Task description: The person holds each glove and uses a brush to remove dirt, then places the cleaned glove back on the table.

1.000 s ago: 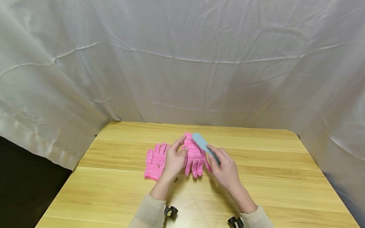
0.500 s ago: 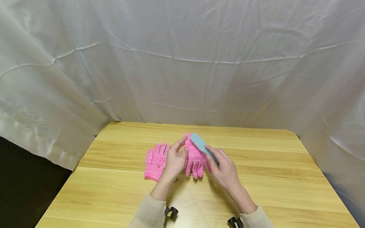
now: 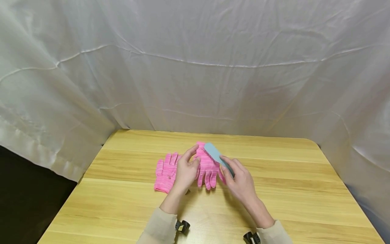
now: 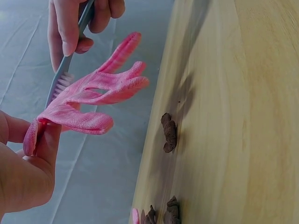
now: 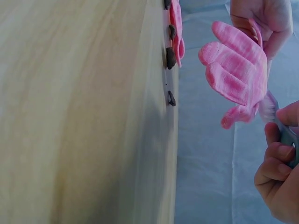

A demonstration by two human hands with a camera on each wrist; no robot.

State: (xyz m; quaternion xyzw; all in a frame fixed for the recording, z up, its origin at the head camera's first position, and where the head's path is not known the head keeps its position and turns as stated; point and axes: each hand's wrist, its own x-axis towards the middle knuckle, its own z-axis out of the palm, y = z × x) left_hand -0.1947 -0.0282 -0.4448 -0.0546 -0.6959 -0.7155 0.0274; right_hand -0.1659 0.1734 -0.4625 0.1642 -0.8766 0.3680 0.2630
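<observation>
In the head view a pink knit glove [image 3: 208, 166] is held up off the table, its fingers hanging toward the person. My left hand [image 3: 187, 169] pinches it at the cuff; the left wrist view shows thumb and fingers around the cuff edge. My right hand [image 3: 241, 181] grips the dark handle of a blue-grey brush [image 3: 212, 150]. White bristles [image 4: 63, 84] touch the glove's surface in the left wrist view. Left of the left hand, a second pink glove [image 3: 166, 173] lies flat on the table, partly covered by that hand and forearm.
Dark brown crumpled lumps [image 4: 169, 133] lie on the wooden table [image 3: 289, 189], several of them near the flat glove in the right wrist view. A pale grey curtain [image 3: 213, 84] hangs behind the table and along its sides.
The brush has shifted a little left and back over the held glove. The held glove has swayed slightly; both hands keep their grip. The flat glove stays put.
</observation>
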